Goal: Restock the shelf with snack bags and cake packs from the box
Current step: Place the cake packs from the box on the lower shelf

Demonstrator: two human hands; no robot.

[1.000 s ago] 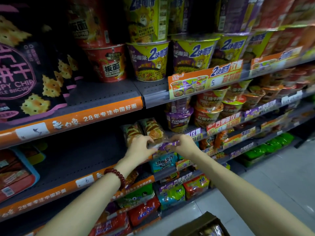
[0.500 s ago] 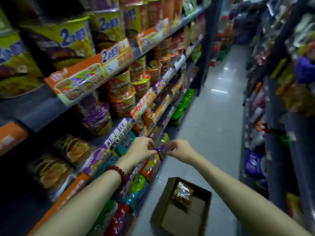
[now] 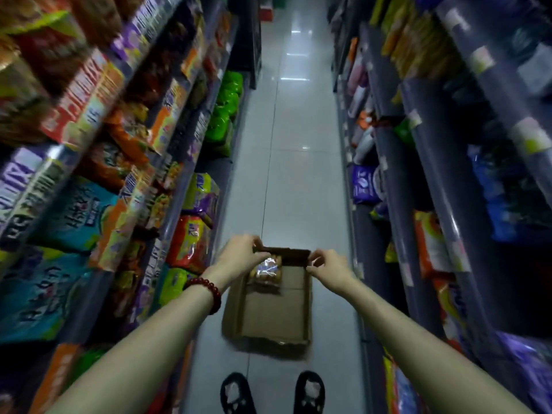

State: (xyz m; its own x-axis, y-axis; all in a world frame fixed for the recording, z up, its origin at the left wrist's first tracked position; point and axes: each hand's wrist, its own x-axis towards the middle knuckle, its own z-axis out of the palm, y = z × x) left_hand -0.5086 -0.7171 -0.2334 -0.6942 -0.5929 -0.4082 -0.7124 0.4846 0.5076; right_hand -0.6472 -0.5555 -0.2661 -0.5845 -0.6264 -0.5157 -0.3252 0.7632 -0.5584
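Observation:
An open cardboard box [image 3: 273, 316] sits on the aisle floor ahead of my feet. One clear cake pack [image 3: 266, 274] with golden cakes lies at its far end. My left hand [image 3: 240, 256], with a red bead bracelet on the wrist, hovers over the box's far left corner, its fingers curled toward the thumb and nothing visible in them. My right hand [image 3: 328, 264] hovers over the far right corner in the same curled way, holding nothing. The snack shelf [image 3: 125, 186] rises on my left, packed with noodle and snack bags.
A second shelf unit [image 3: 424, 180] with bagged goods lines the right side of the narrow aisle. Green packs [image 3: 225, 112] are stacked low on the left farther down. The grey tiled floor [image 3: 286, 150] runs ahead between the shelves. My two dark shoes [image 3: 271, 392] stand just behind the box.
My view has swung from the left shelf down the aisle to the floor. Both hands have come away from the cake packs on the shelf and now hang over the box.

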